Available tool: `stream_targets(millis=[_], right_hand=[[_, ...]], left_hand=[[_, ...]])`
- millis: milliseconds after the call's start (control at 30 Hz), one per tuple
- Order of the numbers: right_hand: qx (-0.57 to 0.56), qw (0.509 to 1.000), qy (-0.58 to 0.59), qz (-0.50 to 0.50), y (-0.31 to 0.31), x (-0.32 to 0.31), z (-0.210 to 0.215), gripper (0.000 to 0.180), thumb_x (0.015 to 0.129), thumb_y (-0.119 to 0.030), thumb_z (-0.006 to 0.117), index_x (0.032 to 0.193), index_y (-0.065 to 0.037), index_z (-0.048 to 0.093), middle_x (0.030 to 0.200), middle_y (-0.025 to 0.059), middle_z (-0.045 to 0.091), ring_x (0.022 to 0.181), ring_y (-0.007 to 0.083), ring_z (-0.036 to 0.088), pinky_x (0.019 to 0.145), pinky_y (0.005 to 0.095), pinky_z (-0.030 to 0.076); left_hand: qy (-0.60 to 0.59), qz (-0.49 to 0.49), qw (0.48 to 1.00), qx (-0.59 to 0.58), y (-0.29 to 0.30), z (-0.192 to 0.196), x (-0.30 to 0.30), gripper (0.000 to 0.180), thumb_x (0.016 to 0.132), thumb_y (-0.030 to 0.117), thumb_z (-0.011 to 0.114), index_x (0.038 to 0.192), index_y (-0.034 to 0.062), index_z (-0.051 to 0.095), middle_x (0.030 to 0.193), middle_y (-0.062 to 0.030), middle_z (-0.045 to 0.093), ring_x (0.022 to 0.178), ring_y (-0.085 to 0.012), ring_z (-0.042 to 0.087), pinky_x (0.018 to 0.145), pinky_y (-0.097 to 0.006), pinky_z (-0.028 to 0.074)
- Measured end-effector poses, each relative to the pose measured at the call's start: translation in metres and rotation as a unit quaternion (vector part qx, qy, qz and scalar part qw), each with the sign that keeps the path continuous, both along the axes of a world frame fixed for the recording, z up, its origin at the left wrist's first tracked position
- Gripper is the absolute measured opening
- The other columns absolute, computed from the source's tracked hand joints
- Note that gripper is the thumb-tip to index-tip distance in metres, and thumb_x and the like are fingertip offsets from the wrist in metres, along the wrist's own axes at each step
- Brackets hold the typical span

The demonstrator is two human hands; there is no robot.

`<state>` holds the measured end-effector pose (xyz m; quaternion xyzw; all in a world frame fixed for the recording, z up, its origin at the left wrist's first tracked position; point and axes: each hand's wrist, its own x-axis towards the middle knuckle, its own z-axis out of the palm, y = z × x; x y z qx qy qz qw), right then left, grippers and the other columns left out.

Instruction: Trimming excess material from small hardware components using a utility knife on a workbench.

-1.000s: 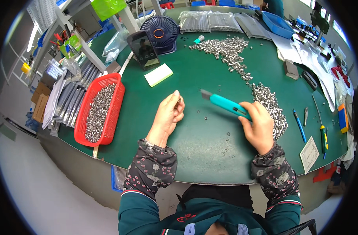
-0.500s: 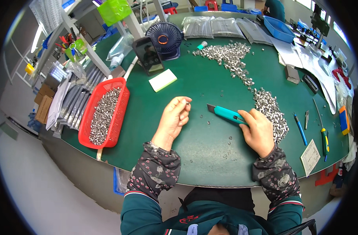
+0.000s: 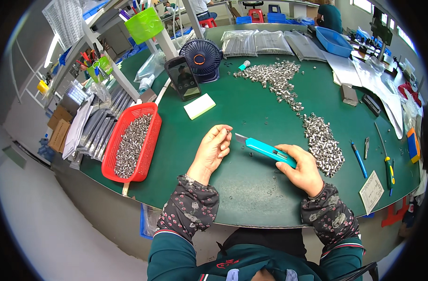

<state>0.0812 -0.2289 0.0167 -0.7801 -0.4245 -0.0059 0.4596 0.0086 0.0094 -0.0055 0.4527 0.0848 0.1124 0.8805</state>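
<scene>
On the green table (image 3: 251, 187), near its six-o'clock edge, the right hand (image 3: 303, 169) grips a teal utility knife (image 3: 266, 149), fingers wrapped tight around the handle, blade pointing toward ten o'clock. At the blade's nine o'clock, the left hand (image 3: 213, 151) pinches a tiny metal part (image 3: 228, 132) between thumb and fingertips, close to the blade tip. A pile of small metal sleeves (image 3: 322, 144) lies at the right hand's two o'clock. A red basket (image 3: 152, 140) of the same parts sits at the left hand's nine o'clock.
</scene>
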Motion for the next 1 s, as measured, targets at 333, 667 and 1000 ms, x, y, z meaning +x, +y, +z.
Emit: stream_targets(millis=[333, 667, 1000], right_hand=[[-0.028, 0.993, 0.105, 0.035, 0.0, -0.001, 0.003, 0.03, 0.076, -0.014, 0.058, 0.102, 0.0, 0.055, 0.091, 0.0133, 0.059, 0.083, 0.0226, 0.057, 0.075, 0.03, 0.043], [-0.041, 0.995, -0.087, -0.026, 0.0, -0.009, 0.008, 0.031, 0.072, -0.018, 0.061, 0.1, -0.007, 0.056, 0.066, 0.0081, 0.048, 0.057, 0.0271, 0.052, 0.051, 0.0356, 0.042], [0.013, 0.992, -0.114, -0.045, 0.001, -0.006, 0.003, 0.029, 0.072, -0.016, 0.061, 0.1, -0.009, 0.056, 0.066, 0.0086, 0.048, 0.055, 0.0262, 0.051, 0.048, 0.0339, 0.04]], left_hand=[[-0.002, -0.007, 0.999, 0.04, -0.003, -0.001, -0.001, 0.012, 0.085, 0.014, 0.052, 0.089, 0.0039, 0.054, 0.068, -0.0003, 0.046, 0.05, -0.0035, 0.035, 0.037, -0.014, 0.025], [0.019, 0.009, 0.99, 0.138, -0.005, 0.002, -0.002, 0.017, 0.085, 0.018, 0.053, 0.084, 0.0011, 0.054, 0.064, -0.0009, 0.046, 0.042, -0.0027, 0.03, 0.035, -0.015, 0.023], [0.012, 0.015, 0.996, 0.083, -0.005, 0.004, -0.003, 0.021, 0.088, 0.021, 0.048, 0.091, 0.0003, 0.053, 0.069, -0.0023, 0.048, 0.045, -0.0016, 0.033, 0.035, -0.014, 0.025]])
